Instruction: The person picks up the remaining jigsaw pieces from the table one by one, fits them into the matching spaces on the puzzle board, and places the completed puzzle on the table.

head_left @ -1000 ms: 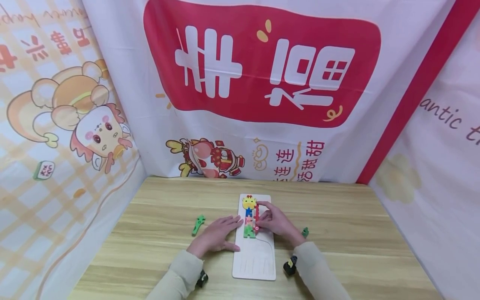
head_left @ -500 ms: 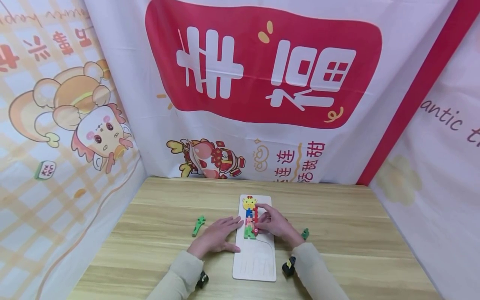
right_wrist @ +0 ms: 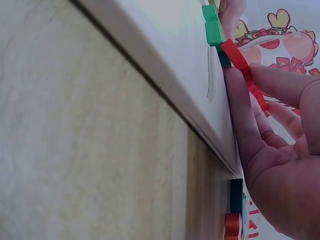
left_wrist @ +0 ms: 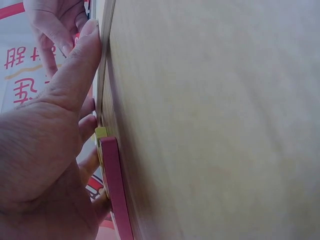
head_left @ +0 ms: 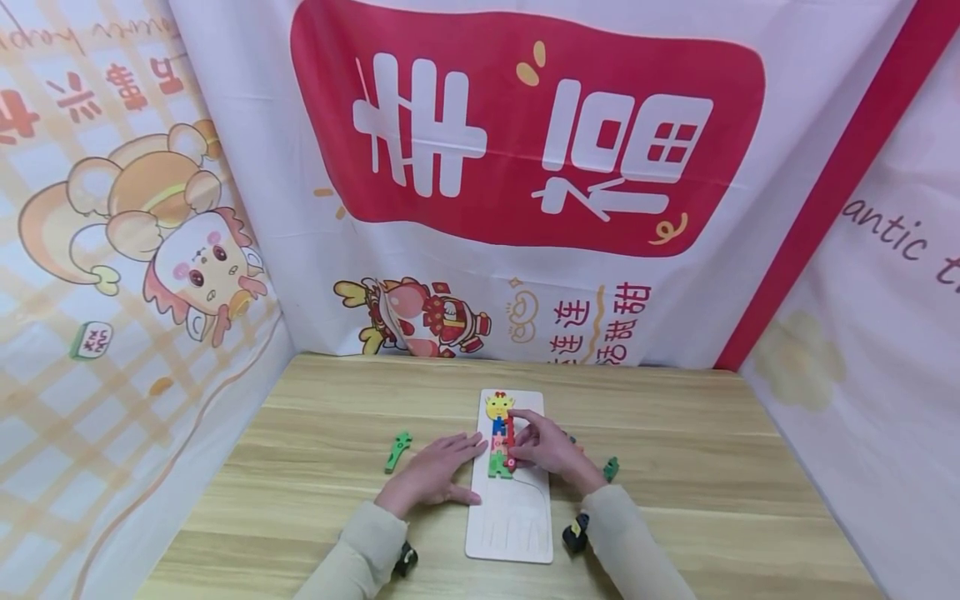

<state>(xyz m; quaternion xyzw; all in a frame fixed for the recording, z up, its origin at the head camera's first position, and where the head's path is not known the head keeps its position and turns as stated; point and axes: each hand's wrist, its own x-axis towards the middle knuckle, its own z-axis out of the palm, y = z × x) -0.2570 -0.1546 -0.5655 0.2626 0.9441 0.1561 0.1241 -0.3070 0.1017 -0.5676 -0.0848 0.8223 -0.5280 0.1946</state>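
Observation:
A white puzzle board (head_left: 510,529) lies on the table. On its upper part, a yellow giraffe head (head_left: 498,407) sits above blue (head_left: 498,426), pink (head_left: 497,444) and green (head_left: 498,467) pieces in a column. My right hand (head_left: 550,448) pinches a long red puzzle piece (right_wrist: 236,56) between thumb and fingers, along the right side of that column. In the right wrist view the red piece is tilted against a green piece (right_wrist: 214,31). My left hand (head_left: 433,471), fingers extended, rests at the board's left edge; its thumb (left_wrist: 75,75) lies along that edge.
A green piece (head_left: 398,452) lies left of the left hand. Another green piece (head_left: 611,468) is by the right wrist. Behind the right hand are dark blue (right_wrist: 236,195) and red (right_wrist: 233,225) pieces. A pink-red piece (left_wrist: 114,180) stands near the left fingers.
My right hand has shifted slightly left, bringing the red piece closer against the column. Pieces behind that hand now show more. The left hand has stayed in place.

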